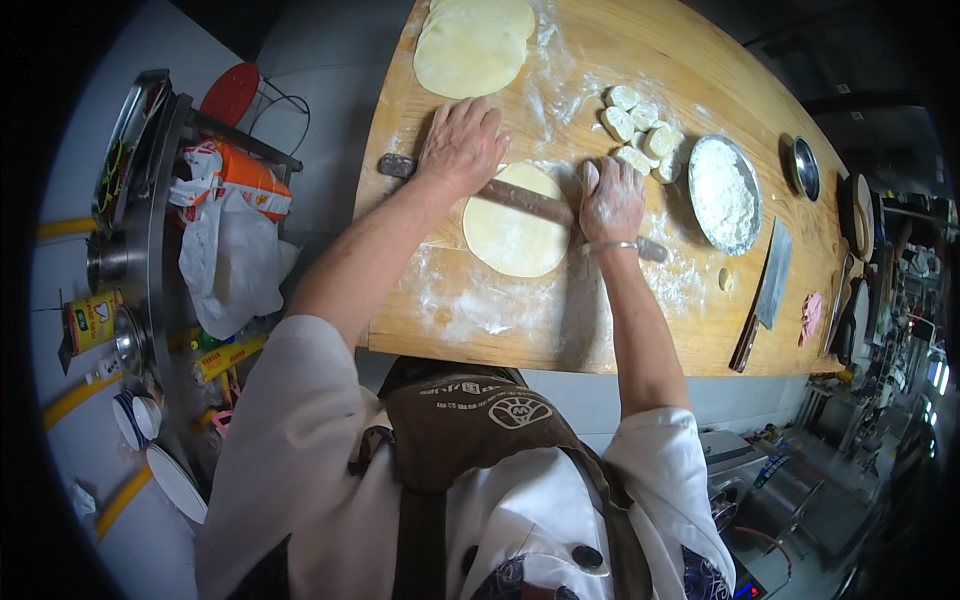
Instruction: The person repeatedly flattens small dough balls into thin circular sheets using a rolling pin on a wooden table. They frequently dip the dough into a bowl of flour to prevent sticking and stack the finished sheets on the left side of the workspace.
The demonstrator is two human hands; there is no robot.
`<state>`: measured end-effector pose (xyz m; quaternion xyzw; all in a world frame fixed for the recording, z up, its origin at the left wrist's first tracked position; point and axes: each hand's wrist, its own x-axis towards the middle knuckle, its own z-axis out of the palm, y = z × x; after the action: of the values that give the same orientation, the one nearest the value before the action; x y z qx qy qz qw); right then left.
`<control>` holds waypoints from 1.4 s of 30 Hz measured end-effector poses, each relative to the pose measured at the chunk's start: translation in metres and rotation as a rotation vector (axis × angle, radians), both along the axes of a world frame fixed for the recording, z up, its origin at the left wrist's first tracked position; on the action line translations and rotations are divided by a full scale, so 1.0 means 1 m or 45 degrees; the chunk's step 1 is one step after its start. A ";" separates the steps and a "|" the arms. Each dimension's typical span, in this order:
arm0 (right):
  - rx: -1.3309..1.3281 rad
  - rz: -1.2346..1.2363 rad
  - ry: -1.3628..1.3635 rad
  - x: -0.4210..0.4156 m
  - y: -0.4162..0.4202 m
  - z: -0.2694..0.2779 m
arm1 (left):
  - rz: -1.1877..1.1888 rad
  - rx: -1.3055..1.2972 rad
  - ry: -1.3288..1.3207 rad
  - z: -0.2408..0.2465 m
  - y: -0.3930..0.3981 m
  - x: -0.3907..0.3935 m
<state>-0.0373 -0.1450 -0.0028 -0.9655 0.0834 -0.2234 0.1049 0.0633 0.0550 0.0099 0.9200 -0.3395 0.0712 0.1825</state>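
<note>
A dark wooden rolling pin [529, 202] lies slantwise across a flat round of dough [517, 236] on the floured wooden table [420, 330]. My left hand [463, 146] grips the pin near its far left end. Towards the other end, my right hand [613, 199] is closed around it, with flour on the fingers and a bangle at the wrist. Just beyond my right hand sits a cluster of floured dough pieces [643, 135]. Several rolled dough rounds [472, 49] overlap in a stack past my left hand.
Right of my right hand stands a metal bowl of flour [724, 195]. A cleaver [765, 292] lies beyond it, near a small dough bit [725, 279], a pink cloth [810, 319] and a small metal bowl [805, 169]. A metal shelf [161, 262] with bags stands at left.
</note>
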 end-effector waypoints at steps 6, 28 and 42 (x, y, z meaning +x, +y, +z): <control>0.051 0.431 0.078 -0.079 0.015 0.003 | -0.261 0.124 0.273 0.000 0.028 -0.058; -0.017 0.219 0.198 -0.068 0.033 -0.004 | -0.082 0.117 0.006 -0.022 0.029 -0.055; 0.102 0.407 0.041 -0.029 0.000 0.004 | -0.236 -0.033 0.138 -0.008 0.003 -0.010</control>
<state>-0.0662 -0.1452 0.0011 -0.9649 -0.0608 -0.1850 0.1761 0.0533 0.0578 0.0016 0.8848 -0.4118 0.0084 0.2181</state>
